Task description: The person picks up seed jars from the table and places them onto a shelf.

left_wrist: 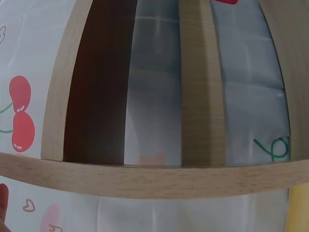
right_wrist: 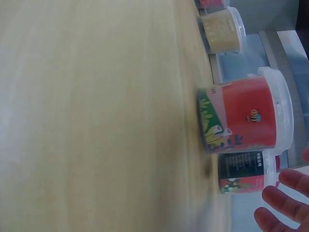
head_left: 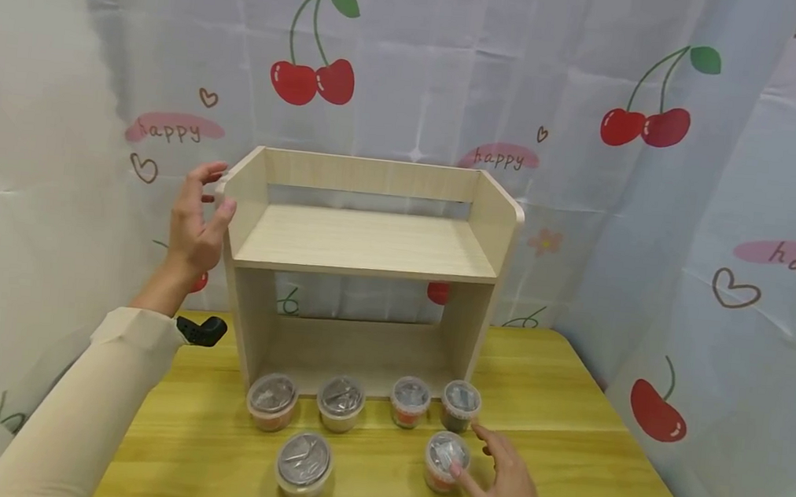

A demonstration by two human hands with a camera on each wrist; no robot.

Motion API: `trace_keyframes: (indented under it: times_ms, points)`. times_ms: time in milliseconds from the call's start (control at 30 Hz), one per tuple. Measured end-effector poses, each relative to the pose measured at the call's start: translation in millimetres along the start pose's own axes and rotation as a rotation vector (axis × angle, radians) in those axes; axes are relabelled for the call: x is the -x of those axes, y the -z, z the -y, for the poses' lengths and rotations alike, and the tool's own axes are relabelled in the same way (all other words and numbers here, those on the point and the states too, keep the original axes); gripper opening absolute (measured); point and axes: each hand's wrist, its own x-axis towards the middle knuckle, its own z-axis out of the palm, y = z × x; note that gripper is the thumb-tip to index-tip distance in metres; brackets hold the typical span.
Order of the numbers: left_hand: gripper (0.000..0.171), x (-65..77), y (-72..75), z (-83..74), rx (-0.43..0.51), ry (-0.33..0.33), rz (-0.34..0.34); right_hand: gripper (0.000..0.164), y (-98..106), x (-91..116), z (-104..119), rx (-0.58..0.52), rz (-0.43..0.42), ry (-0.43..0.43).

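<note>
My left hand (head_left: pixel 200 219) is beside the upper left side panel of a pale wooden two-tier shelf (head_left: pixel 370 242), fingers bent loosely and thumb over the panel's front edge. Whether it touches the wood I cannot tell. A fingertip (left_wrist: pixel 3 200) shows at the left wrist view's edge. On the right, my other hand (head_left: pixel 508 487) spreads its fingers and thumb around the right side of a clear-lidded tub (head_left: pixel 441 473). In the right wrist view those fingers (right_wrist: pixel 285 203) look apart from the red-labelled tub (right_wrist: pixel 246 113). A dark-bodied tub (head_left: pixel 460 405) stands just beyond the index fingertip.
Several more lidded tubs stand along the shelf's front, among them an orange one (head_left: pixel 272 402), a pale one (head_left: pixel 340 404) and a red one (head_left: pixel 410 402). Another pale tub (head_left: pixel 304 467) sits nearer on the yellow wooden table (head_left: pixel 568 421). A cherry-print curtain (head_left: pixel 414 68) hangs behind.
</note>
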Motion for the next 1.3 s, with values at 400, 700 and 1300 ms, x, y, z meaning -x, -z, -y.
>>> trace_keyframes:
  times_ms: [400,700,1300]
  points:
    - [0.046,-1.7,-5.3,-2.3,0.031,-0.01,-0.036,0.064,-15,9,-6,-0.056,0.003,0.007]
    - [0.04,2.5,-8.0,-7.9,0.028,-0.028,-0.054,0.069,-19,10,-7,-0.065,0.035,-0.02]
    - [0.039,1.0,-16.6,24.4,0.028,-0.052,-0.11,0.08,-26,6,-7,-0.179,0.049,-0.055]
